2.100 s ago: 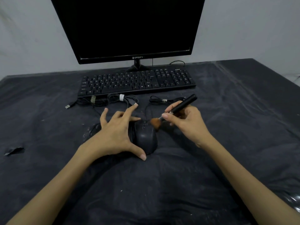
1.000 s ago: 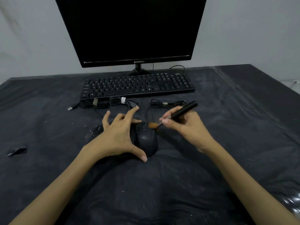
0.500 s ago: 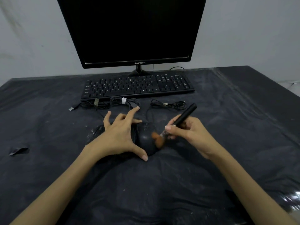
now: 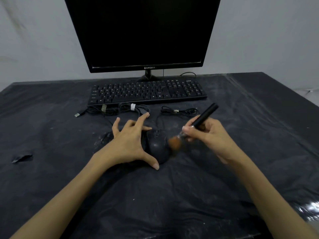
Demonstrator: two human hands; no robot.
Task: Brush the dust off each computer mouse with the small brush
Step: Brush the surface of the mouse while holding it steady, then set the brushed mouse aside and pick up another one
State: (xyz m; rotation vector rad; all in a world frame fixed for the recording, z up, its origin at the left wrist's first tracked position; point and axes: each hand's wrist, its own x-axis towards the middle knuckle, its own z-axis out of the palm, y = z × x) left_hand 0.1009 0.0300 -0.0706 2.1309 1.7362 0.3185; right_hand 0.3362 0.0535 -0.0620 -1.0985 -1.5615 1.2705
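A black wired computer mouse (image 4: 158, 145) lies on the dark table cover in the middle. My left hand (image 4: 128, 142) rests against its left side with thumb at its near end and fingers spread, steadying it. My right hand (image 4: 208, 137) grips a small brush (image 4: 203, 117) with a black handle. Its brown bristles (image 4: 174, 143) touch the mouse's right side and look blurred. Another dark mouse (image 4: 107, 136) peeks out left of my left hand, mostly hidden.
A black keyboard (image 4: 146, 93) and a dark monitor (image 4: 146, 31) stand behind. Bundled cables (image 4: 117, 108) (image 4: 178, 111) lie between keyboard and hands. A torn scrap (image 4: 21, 157) lies at the left. The dusty black plastic cover (image 4: 172, 195) spreads over the table.
The brush head swept from the mouse's far end down along its right side and keeps moving there. My left hand stayed on the mouse. The camera tilted slightly.
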